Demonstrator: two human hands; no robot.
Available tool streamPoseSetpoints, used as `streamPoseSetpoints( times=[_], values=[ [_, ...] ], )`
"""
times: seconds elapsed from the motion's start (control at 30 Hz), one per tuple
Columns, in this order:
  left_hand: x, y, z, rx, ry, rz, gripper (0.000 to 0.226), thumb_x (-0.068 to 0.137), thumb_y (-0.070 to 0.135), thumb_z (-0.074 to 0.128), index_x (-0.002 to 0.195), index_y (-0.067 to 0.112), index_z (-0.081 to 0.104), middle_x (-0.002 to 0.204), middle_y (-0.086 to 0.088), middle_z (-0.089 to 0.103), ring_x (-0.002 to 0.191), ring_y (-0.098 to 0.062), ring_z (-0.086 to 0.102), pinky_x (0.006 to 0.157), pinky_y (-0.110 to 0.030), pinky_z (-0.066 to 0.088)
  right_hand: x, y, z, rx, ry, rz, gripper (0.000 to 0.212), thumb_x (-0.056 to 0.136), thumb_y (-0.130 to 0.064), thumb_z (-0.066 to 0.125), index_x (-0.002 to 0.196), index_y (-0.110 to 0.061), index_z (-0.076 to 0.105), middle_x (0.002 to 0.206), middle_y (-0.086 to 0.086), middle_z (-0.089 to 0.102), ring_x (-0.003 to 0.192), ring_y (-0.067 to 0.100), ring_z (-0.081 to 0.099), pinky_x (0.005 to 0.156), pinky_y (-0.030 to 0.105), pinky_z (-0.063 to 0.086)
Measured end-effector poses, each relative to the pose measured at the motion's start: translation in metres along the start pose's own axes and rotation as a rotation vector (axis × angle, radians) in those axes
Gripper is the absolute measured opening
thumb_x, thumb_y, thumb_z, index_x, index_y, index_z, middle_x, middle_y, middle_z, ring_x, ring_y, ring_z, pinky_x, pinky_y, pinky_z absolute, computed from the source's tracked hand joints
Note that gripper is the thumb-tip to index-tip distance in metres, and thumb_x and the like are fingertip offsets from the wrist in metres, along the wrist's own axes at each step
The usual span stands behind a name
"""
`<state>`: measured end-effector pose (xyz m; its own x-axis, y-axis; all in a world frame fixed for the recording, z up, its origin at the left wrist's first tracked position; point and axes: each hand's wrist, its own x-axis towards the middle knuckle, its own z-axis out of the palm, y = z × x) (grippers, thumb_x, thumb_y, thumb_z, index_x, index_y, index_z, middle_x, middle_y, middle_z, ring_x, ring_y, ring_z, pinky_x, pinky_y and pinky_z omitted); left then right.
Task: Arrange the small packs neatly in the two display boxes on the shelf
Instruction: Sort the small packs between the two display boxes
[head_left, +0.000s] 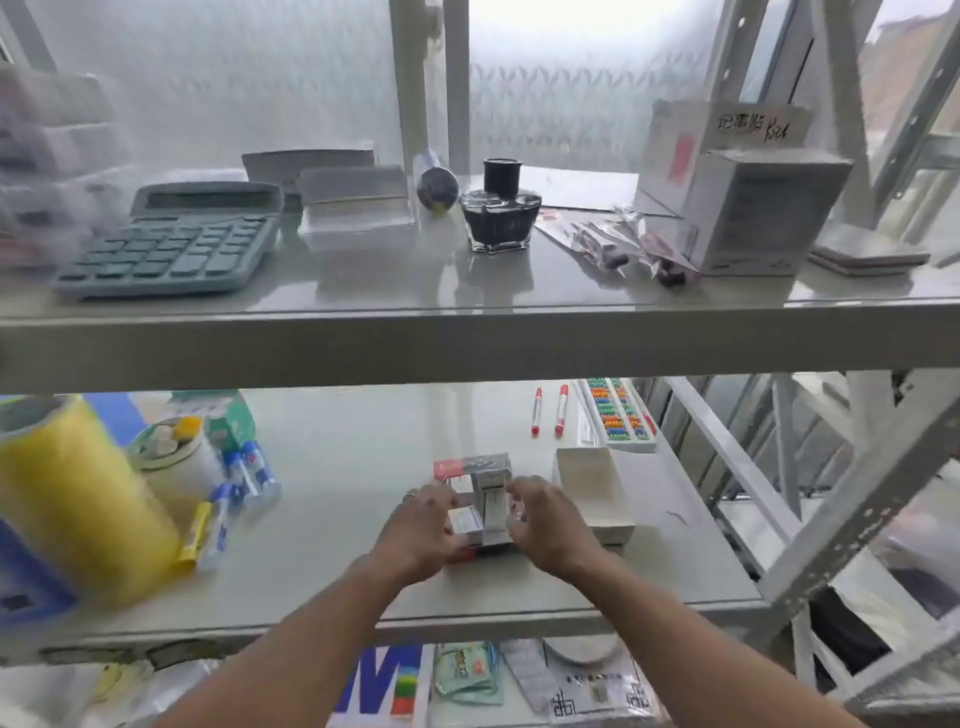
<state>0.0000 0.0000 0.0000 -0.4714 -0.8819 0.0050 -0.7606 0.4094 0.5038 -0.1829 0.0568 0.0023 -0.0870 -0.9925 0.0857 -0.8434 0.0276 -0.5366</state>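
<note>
On the middle shelf a small red-and-white display box (470, 466) holds several small silver packs (492, 493), some upright. My left hand (415, 525) is at the box's left side, fingers curled on a small pack (464, 519) lying at the front. My right hand (545, 519) is at the right side, fingertips touching the upright packs. A second, plain white display box (592, 491) stands just to the right, its contents hidden from here.
Left on this shelf are a yellow tape roll (78, 499), a white tub (176, 457) and glue sticks (244, 478). Two red pens (549, 409) and an abacus (618, 413) lie behind. The upper shelf (467, 338) carries a calculator (166, 244) and an ink bottle (501, 208).
</note>
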Motion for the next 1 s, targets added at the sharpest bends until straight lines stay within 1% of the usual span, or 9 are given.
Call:
streamPoseSetpoints(
  times=[0.1,0.27,0.4,0.47,0.6,0.67,0.73,0.87,1.0],
  values=[
    [0.007,0.0,0.002,-0.019,-0.042,-0.044,0.041,0.077,0.035,0.077,0.11,0.024,0.057,0.111,0.0,0.062,0.104,-0.02,0.054,0.086,-0.031,0.046,0.017,0.002,0.006,-0.034,-0.046,0.049,0.04,0.083,-0.004,0.063,0.121,-0.015,0.055,0.109,0.007,0.062,0.093,0.025,0.063,0.08,0.035,0.055],
    [0.014,-0.001,0.007,-0.029,-0.078,-0.071,0.042,0.079,0.031,0.074,0.115,0.019,0.055,0.117,-0.003,0.063,0.106,-0.025,0.056,0.09,-0.037,0.048,0.032,0.009,0.019,-0.104,-0.11,0.088,0.04,0.079,-0.011,0.066,0.113,-0.019,0.046,0.105,0.006,0.064,0.089,0.03,0.064,0.075,0.043,0.055],
    [0.02,-0.007,0.009,-0.045,-0.091,-0.088,0.041,0.079,0.03,0.074,0.114,0.018,0.055,0.117,-0.004,0.061,0.1,-0.023,0.057,0.088,-0.035,0.049,0.035,0.015,0.024,-0.117,-0.105,0.049,0.035,0.079,-0.015,0.067,0.107,-0.019,0.048,0.102,0.006,0.065,0.084,0.028,0.063,0.072,0.042,0.055],
    [0.02,-0.005,0.005,-0.057,-0.089,-0.089,0.04,0.079,0.033,0.075,0.111,0.019,0.056,0.112,-0.002,0.061,0.097,-0.02,0.056,0.084,-0.033,0.048,0.035,0.017,0.017,-0.079,-0.128,0.02,0.039,0.075,-0.019,0.071,0.108,-0.019,0.049,0.104,0.005,0.064,0.086,0.026,0.062,0.076,0.042,0.056],
    [0.021,0.008,-0.01,-0.111,-0.068,-0.065,0.046,0.071,0.046,0.079,0.103,0.02,0.057,0.099,0.004,0.061,0.087,-0.016,0.059,0.073,-0.029,0.05,0.032,0.024,-0.019,0.034,-0.133,0.008,0.05,0.073,-0.037,0.081,0.111,-0.018,0.055,0.108,0.003,0.064,0.093,0.02,0.059,0.075,0.031,0.054],
    [0.024,0.021,-0.016,-0.156,-0.053,-0.027,0.046,0.069,0.048,0.08,0.1,0.023,0.057,0.098,0.005,0.061,0.085,-0.012,0.059,0.067,-0.025,0.048,0.027,0.033,-0.044,0.101,-0.126,0.035,0.053,0.071,-0.05,0.08,0.109,-0.02,0.058,0.103,-0.001,0.065,0.09,0.013,0.06,0.07,0.024,0.051],
    [0.035,0.039,-0.015,-0.175,-0.032,0.03,0.043,0.071,0.047,0.081,0.1,0.025,0.057,0.099,0.006,0.061,0.088,-0.013,0.058,0.068,-0.022,0.044,0.023,0.048,-0.07,0.161,-0.102,0.083,0.061,0.065,-0.059,0.076,0.108,-0.02,0.061,0.102,-0.003,0.066,0.09,0.01,0.061,0.072,0.023,0.049],
    [0.066,0.081,0.01,-0.165,-0.018,0.11,0.045,0.071,0.047,0.081,0.102,0.024,0.058,0.104,0.005,0.062,0.098,-0.017,0.056,0.083,-0.033,0.048,0.023,0.098,-0.105,0.09,-0.04,0.194,0.038,0.077,-0.029,0.079,0.109,-0.019,0.063,0.112,0.003,0.069,0.098,0.018,0.062,0.079,0.026,0.046],
    [0.096,0.115,0.04,-0.024,-0.034,0.115,0.043,0.073,0.045,0.077,0.107,0.025,0.058,0.111,0.002,0.065,0.108,-0.023,0.051,0.091,-0.039,0.042,0.033,0.126,-0.109,0.015,-0.061,0.207,0.037,0.075,-0.027,0.081,0.107,-0.02,0.063,0.113,-0.001,0.069,0.101,0.019,0.061,0.082,0.028,0.044]
  ],
)
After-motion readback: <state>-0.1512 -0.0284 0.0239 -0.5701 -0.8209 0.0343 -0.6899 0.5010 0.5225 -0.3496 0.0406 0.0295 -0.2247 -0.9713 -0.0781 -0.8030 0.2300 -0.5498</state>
